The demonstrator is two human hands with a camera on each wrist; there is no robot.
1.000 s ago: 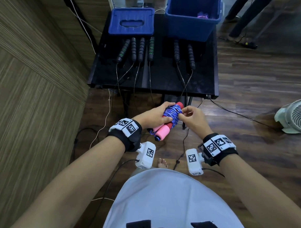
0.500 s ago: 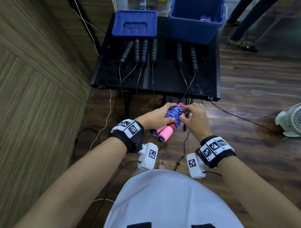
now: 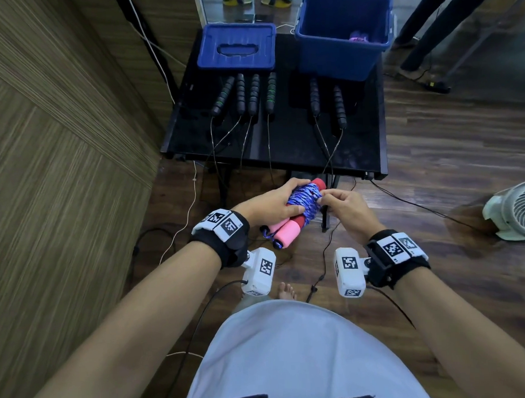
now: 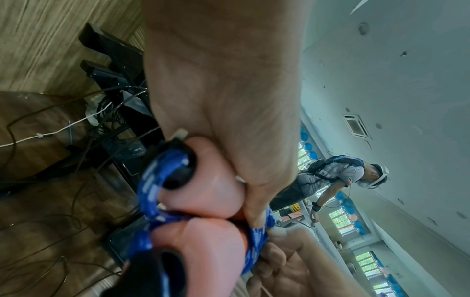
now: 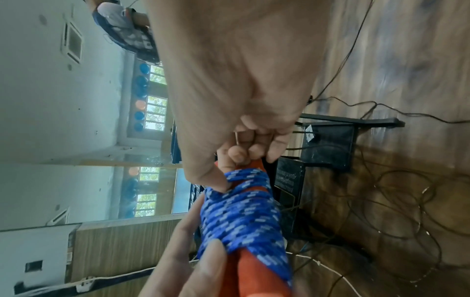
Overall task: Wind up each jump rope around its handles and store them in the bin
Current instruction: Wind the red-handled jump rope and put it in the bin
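so, black counter (image 3: 283, 150) ahead carries the open blue bin (image 3: 342, 50) at its far right, with one wound purple bundle (image 3: 358, 37) inside, and the blue lid (image 3: 235, 49) at far left. six dark handles (image 3: 253, 93) of three unwound ropes lie in front of them, cords hanging off the near edge.

below the counter edge, in the air, the left hand (image 3: 270, 206) is wrapped round the pink-handled jump rope (image 3: 297, 211), thumb pressed on a handle. the two foam handles lie side by side, and the blue cord (image 5: 244, 211) is coiled thick round their middle.

right hand (image 3: 340, 206) has its fingertips (image 5: 218, 180) pinched on the top turn of the cord. a second ago that hand sat a bit off the coil handling the last loose bit; now it is tight against the wraps, and no free tail shows. reads as the end getting tucked under a turn.

judgement: winding of this rope is about done. next is the drop into the bin, then three ropes left. if the tuck is shallow, the coil may spring loose on release.
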